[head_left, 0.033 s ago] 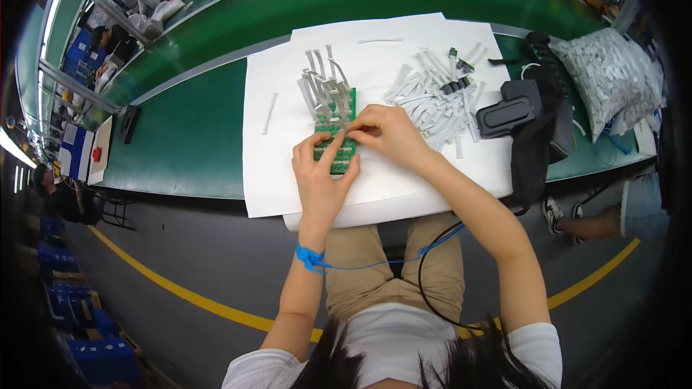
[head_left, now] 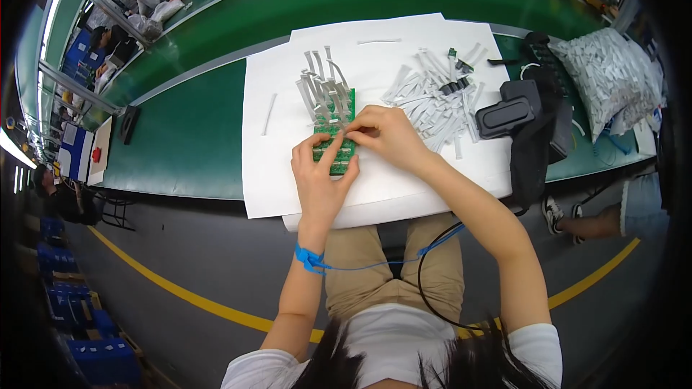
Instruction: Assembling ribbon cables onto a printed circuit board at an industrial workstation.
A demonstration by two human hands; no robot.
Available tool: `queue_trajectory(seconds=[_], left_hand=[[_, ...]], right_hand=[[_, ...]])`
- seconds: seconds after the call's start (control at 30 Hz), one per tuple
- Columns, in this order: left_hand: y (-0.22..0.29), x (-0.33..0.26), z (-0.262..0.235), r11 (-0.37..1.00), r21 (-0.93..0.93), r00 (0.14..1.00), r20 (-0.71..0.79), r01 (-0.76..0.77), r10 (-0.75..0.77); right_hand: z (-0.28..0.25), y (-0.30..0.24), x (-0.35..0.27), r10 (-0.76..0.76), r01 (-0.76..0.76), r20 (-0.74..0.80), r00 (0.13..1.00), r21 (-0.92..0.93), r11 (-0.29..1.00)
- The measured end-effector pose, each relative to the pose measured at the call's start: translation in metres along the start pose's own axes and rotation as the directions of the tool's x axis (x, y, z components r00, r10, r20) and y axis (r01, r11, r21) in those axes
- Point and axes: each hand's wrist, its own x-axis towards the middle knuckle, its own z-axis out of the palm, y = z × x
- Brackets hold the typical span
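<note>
A green circuit board (head_left: 339,166) lies on white paper, with rows of small connectors. Several pale flat ribbon cables (head_left: 315,87) rise from its far part. My left hand (head_left: 321,174) straddles the near part of the board, thumb on its right side and fingers on its left. Its index fingertip presses close to the cables. My right hand (head_left: 387,135) comes in from the right, thumb and index finger pinched together at the board, almost touching the left index finger. Whatever lies between those right fingertips is hidden.
Loose flat cables (head_left: 436,104) form a pile to the right. Beside it sits a black device with a strap (head_left: 509,109). A clear bag of white pieces (head_left: 613,79) stands far right. Single cables (head_left: 269,114) lie apart. A blue wrist strap (head_left: 311,258) trails a cord across my lap.
</note>
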Motion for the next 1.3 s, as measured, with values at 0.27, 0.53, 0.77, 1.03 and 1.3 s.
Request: queue_trajectory(seconds=[0.27,0.53,0.77,1.03,1.3], left_hand=[[0.003,-0.002,0.003,0.998,0.058,0.999,0.046,-0.018,0.015],[0.009,-0.004,0.004,0.999,0.034,0.999,0.037,0.029,-0.03],[0.006,-0.006,0.008,0.998,-0.001,0.998,0.001,0.066,-0.066],[0.01,-0.007,0.008,0.987,0.086,0.991,0.019,0.133,-0.135],[0.011,-0.006,0.008,0.984,0.093,0.988,0.027,0.149,-0.153]], right_hand=[[0.007,0.004,-0.003,-0.045,0.043,-0.041,0.998,-0.052,0.998],[-0.003,-0.011,0.003,-0.063,0.082,-0.173,0.983,0.105,0.991],[-0.089,-0.012,-0.003,-0.083,0.049,-0.623,0.778,-0.071,0.996],[-0.133,0.002,0.008,-0.092,0.017,-0.253,0.963,-0.287,0.958],[-0.122,0.013,-0.006,0.016,0.016,0.066,0.998,-0.454,0.891]])
